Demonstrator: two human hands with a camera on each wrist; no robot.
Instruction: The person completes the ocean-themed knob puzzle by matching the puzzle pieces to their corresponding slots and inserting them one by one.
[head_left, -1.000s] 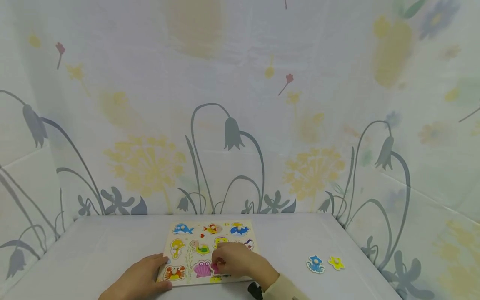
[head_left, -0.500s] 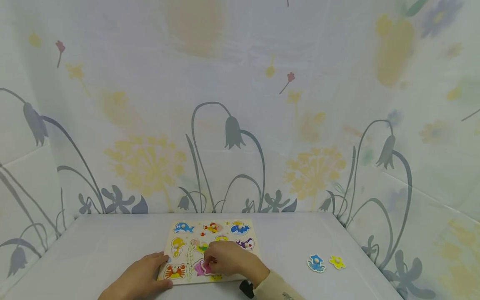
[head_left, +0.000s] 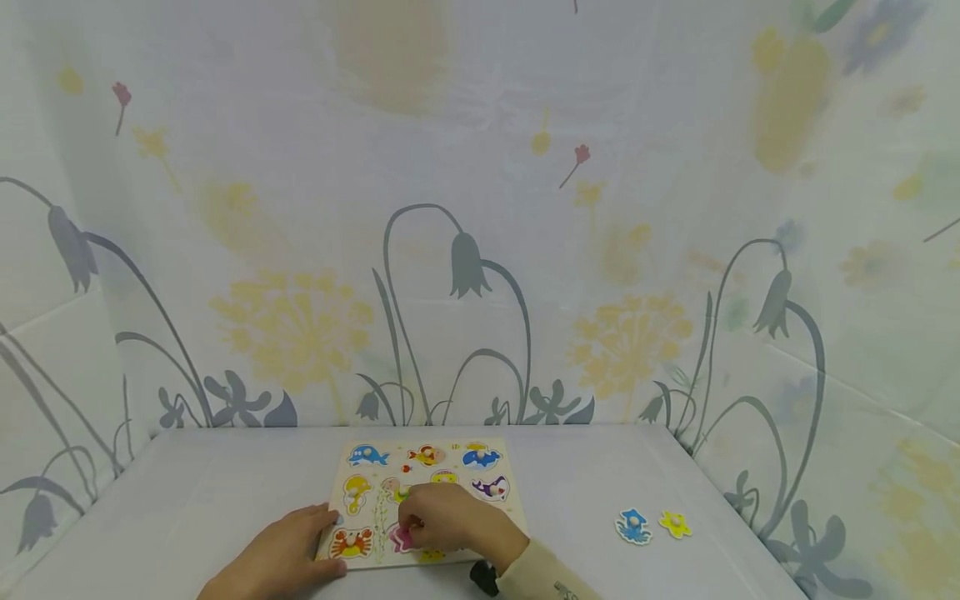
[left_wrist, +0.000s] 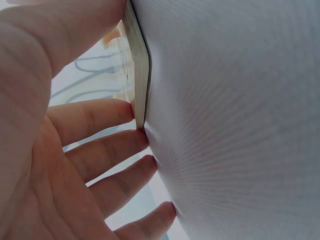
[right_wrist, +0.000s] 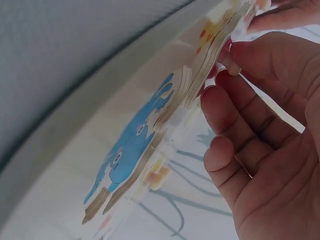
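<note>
A wooden peg puzzle board (head_left: 517, 527) with sea-animal pictures lies on the table. My right hand (head_left: 448, 518) is over its front middle, thumb and fingers pinching the small knob of a pink shell puzzle piece (head_left: 401, 538). In the right wrist view the piece's pale wooden edge (right_wrist: 200, 75) shows close against the board, beside a blue octopus picture (right_wrist: 131, 145). My left hand (head_left: 281, 552) touches the board's front left corner, fingers extended along the left edge and thumb at the front edge. Its fingertips (left_wrist: 134, 137) meet the board's side in the left wrist view.
To the right of the board lie a blue octopus piece (head_left: 633, 527) and a yellow starfish piece (head_left: 676, 524), both with knobs. Knobbed pieces such as a crab (head_left: 350, 543) and a whale (head_left: 367, 455) sit in the board. A flower-printed curtain (head_left: 480, 208) stands behind the table.
My right hand has moved left with the pink shell piece, which now overlaps the matching picture on the board. My left hand stays at the corner.
</note>
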